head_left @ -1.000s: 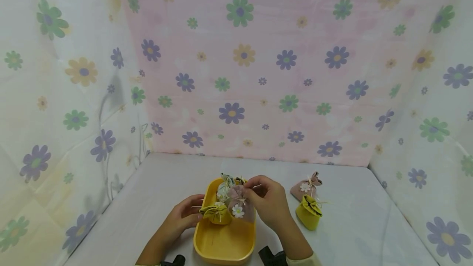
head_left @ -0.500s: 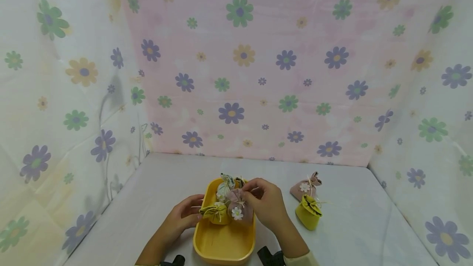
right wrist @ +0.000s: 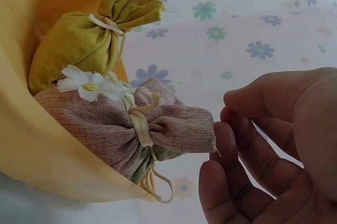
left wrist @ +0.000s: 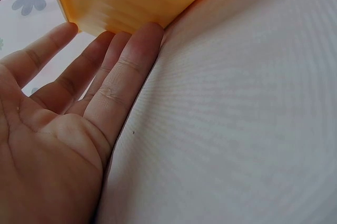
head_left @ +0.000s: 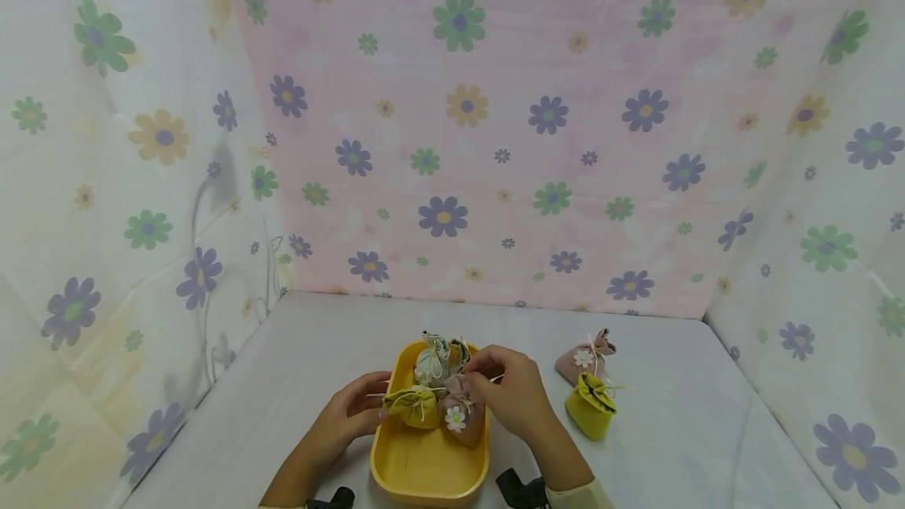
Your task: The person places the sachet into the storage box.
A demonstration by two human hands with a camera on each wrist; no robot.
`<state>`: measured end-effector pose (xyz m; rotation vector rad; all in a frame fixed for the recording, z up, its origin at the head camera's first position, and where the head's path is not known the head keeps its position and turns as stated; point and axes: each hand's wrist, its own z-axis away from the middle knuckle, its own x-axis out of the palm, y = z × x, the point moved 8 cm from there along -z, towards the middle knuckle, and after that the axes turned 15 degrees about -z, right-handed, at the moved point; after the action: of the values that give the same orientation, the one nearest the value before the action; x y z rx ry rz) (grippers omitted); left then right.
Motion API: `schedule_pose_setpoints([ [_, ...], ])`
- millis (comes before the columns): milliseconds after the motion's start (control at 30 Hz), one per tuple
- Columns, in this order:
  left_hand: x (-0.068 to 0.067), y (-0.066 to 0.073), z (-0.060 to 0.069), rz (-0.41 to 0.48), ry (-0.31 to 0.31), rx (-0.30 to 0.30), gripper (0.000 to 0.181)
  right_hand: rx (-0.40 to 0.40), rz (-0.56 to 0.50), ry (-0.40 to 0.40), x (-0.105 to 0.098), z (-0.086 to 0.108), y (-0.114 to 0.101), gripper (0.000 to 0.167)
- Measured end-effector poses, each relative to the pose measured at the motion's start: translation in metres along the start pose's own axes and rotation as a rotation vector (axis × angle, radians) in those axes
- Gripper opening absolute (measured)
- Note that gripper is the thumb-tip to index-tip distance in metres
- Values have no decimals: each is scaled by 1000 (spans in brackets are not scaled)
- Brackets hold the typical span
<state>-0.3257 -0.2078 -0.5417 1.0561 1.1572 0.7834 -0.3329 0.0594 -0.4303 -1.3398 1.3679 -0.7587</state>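
A yellow tray (head_left: 429,466) holds several small cloth drawstring pouches. In it sit a pale mint pouch (head_left: 431,368), a yellow pouch (head_left: 419,408) and a mauve pouch (head_left: 463,413) with a white flower. Another pouch behind them is mostly hidden. My left hand (head_left: 351,417) lies at the tray's left side; its extended fingertips touch the outer wall (left wrist: 126,3) in the left wrist view. At the mauve pouch's gathered top (right wrist: 184,126) is my right hand (right wrist: 274,150), fingers loosely bent, fingertips beside or lightly touching the cloth edge without gripping it.
Right of the tray, a second mauve pouch (head_left: 581,361) and a second yellow pouch (head_left: 591,408) stand close together on the white table (head_left: 672,415). Flower-patterned cloth walls (head_left: 495,179) enclose the back and both sides.
The mauve pouch has settled lower in the tray and leans slightly; my right hand has let go of it and moved slightly down. My left hand has stayed in place.
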Motion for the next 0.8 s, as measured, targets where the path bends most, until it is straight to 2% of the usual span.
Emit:
schedule_pose_setpoints([
  [267,-3,-2,-2,2,12,-3,65,-13,10,26,-7,-1,-7,5],
  [567,1,2,1,8,0,-14,66,1,41,43,-13,4,-10,7],
  [800,-1,4,3,-2,7,-7,66,-41,102,119,-31,12,-11,16],
])
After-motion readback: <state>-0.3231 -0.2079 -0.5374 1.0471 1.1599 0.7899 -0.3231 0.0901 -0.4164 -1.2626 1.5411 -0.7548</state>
